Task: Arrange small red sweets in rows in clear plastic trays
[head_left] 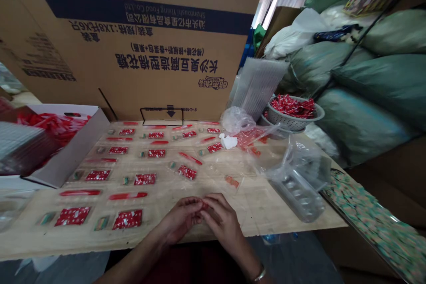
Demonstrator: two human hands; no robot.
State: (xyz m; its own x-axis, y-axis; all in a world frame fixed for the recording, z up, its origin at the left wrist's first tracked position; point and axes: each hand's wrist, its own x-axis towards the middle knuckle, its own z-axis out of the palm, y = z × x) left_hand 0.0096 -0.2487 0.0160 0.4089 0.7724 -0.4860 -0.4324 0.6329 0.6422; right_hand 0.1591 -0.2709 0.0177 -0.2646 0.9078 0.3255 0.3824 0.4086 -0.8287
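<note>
Left hand [178,221] and right hand [222,222] meet, each grip narrow on a small red piece [204,206].

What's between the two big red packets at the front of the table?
A small striped sachet lies there on the wooden board, as the head view shows.

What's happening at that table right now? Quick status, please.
Left hand, right hand together, pinching small red piece. Rows of red sachets on wooden board ahead. Clear plastic tray off to the right.
</note>
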